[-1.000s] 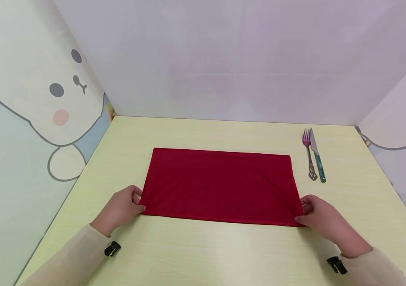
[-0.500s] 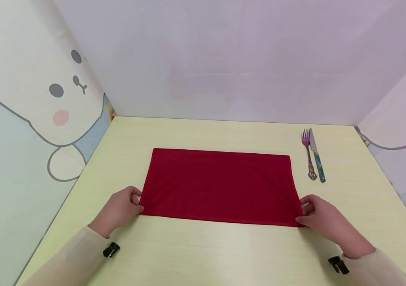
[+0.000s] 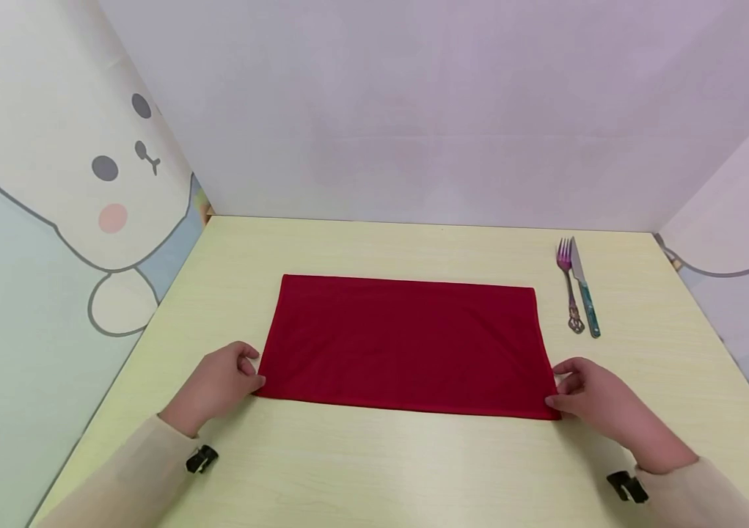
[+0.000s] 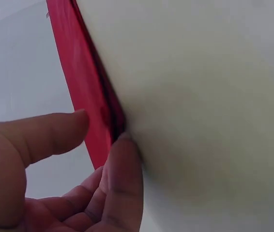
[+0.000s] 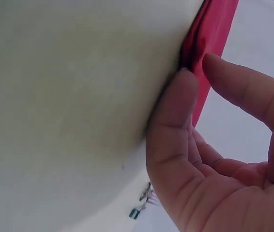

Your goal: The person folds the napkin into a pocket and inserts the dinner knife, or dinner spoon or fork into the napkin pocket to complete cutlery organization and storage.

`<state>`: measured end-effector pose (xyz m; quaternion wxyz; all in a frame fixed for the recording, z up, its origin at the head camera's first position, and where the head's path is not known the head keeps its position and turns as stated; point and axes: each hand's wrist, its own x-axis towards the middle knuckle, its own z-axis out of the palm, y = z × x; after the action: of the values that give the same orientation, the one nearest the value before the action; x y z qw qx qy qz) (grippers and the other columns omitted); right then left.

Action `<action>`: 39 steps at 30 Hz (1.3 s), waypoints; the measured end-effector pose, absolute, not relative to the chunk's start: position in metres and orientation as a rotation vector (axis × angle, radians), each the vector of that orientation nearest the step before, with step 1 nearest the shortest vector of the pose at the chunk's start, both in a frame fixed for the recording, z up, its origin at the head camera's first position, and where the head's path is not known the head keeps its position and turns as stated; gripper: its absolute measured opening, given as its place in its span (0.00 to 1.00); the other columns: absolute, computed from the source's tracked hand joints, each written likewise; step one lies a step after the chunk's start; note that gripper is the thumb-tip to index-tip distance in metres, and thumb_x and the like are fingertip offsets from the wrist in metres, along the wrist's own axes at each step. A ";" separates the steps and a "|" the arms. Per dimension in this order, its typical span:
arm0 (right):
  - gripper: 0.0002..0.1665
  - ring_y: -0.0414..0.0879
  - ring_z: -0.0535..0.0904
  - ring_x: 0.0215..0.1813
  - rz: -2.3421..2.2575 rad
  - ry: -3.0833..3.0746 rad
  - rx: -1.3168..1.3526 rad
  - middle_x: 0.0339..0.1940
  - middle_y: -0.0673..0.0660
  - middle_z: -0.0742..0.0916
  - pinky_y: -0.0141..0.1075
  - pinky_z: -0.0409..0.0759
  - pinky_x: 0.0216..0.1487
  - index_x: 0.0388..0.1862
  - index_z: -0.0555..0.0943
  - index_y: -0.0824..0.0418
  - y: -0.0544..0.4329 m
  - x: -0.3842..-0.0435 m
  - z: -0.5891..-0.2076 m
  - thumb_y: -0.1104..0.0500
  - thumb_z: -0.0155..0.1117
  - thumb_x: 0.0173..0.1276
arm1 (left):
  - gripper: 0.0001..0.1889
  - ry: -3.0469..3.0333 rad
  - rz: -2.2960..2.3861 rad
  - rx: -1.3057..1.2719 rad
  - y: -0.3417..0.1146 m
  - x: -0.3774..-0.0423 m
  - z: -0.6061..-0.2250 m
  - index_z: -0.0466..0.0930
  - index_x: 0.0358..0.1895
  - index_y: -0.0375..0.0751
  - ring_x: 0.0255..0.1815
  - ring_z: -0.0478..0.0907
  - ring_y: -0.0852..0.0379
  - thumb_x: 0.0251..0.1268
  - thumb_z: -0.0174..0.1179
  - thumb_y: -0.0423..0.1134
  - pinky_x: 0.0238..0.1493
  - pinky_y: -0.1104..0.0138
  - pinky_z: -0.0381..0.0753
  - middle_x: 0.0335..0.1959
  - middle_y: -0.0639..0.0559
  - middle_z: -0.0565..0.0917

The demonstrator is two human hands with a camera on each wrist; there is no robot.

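Observation:
A red cloth [image 3: 407, 345], folded into a wide rectangle, lies on the pale table in the head view. At its near left corner, my left hand [image 3: 218, 385] pinches the edge lightly, thumb on top. My right hand [image 3: 601, 403] pinches the near right corner the same way. The left wrist view shows the folded layers of the cloth [image 4: 86, 77] between the thumb [image 4: 62, 130] and the forefinger below. Seen from the right wrist, the cloth edge [image 5: 209, 43] runs between thumb and forefinger too.
Right of the cloth lie a fork [image 3: 568, 282] with purplish tines and a table knife [image 3: 587, 293] with a green handle, side by side. A pale wall panel [image 3: 427, 117] stands behind the table [image 3: 381, 477]; cartoon-printed panels flank it.
My left hand has shifted very slightly to the left at its corner. The right hand, the cloth, the fork and the knife stay nearly in place.

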<state>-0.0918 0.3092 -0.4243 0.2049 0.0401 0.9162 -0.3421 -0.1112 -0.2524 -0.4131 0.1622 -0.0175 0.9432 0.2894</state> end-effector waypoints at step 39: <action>0.49 0.69 0.59 0.78 -0.258 2.797 -0.603 0.79 0.70 0.65 0.59 0.67 0.72 0.81 0.63 0.65 0.226 -0.193 -0.407 0.47 0.73 0.69 | 0.41 2.716 0.112 0.715 -0.175 -0.228 -0.400 0.63 0.79 0.39 0.81 0.56 0.42 0.70 0.67 0.54 0.76 0.50 0.62 0.80 0.42 0.62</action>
<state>-0.1931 0.2263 -0.4072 0.1339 -0.2079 0.9648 -0.0890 -0.2284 -0.1749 -0.4003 0.1649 0.2508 0.9531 0.0394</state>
